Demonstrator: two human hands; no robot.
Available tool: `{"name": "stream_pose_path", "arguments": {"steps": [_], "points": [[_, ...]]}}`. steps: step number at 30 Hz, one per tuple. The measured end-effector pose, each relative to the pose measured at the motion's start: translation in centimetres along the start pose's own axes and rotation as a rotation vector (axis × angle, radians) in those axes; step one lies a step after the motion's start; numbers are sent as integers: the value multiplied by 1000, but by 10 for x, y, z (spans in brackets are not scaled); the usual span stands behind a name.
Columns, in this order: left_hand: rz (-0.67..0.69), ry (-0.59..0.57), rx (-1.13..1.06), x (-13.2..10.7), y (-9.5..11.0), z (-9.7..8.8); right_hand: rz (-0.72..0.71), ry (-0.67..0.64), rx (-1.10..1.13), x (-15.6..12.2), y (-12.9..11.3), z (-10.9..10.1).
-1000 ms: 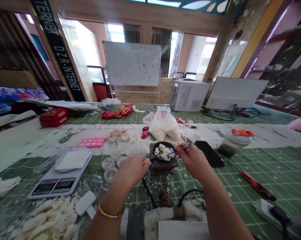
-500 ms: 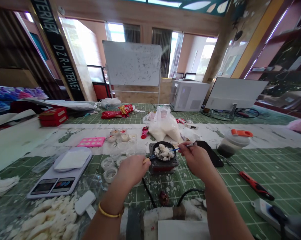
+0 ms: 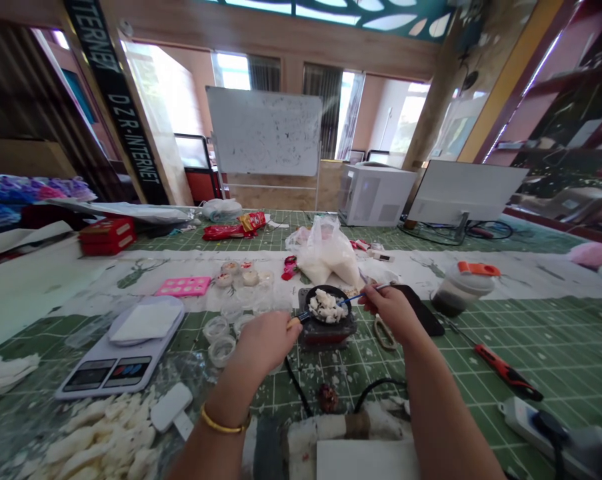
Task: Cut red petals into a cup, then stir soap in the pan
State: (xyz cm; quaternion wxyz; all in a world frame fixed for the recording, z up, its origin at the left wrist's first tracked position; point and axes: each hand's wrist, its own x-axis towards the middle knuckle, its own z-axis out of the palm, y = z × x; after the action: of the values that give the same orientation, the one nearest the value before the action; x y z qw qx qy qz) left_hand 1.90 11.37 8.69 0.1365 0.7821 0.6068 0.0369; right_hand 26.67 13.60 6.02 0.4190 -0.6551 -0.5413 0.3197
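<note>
A small black pan [image 3: 329,291] sits on a little electric hot plate [image 3: 325,337], heaped with white lumps [image 3: 327,307] that look like wax. My left hand [image 3: 271,339] is closed around the pan's handle [image 3: 297,321], left of the hot plate. From the right, my right hand [image 3: 387,308] pinches a thin blue stick [image 3: 353,298] whose tip reaches into the lumps. The stick's kind is hard to make out. Clear round cups [image 3: 223,349] stand just beyond my left hand, several of them, some with pale filling.
A kitchen scale [image 3: 125,347] and white chunks [image 3: 101,433] lie at the left. Behind the pan stands a plastic bag of white grains [image 3: 325,257]. On the right are a dark phone-like slab [image 3: 421,310], a lidded shaker [image 3: 465,287], a screwdriver [image 3: 508,371] and a power strip [image 3: 535,420].
My right hand has shifted slightly with the stick, and a ring-shaped object beside it now shows. The left hand stays on the pan handle. The view has tilted a little.
</note>
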Motion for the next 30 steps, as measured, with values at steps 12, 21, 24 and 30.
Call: {"name": "stream_pose_path", "arguments": {"steps": [12, 21, 24, 30], "points": [[-15, 135, -133, -1, -8, -5, 159, -294, -174, -18, 31, -28], [118, 836, -724, -20, -2, -17, 336, 183, -669, 26, 86, -91], [254, 676, -1167, -31, 11, -20, 439, 185, -769, 52, 103, -93], [496, 164, -1302, -55, 23, -21, 541, 144, -866, 87, 121, -79]]}}
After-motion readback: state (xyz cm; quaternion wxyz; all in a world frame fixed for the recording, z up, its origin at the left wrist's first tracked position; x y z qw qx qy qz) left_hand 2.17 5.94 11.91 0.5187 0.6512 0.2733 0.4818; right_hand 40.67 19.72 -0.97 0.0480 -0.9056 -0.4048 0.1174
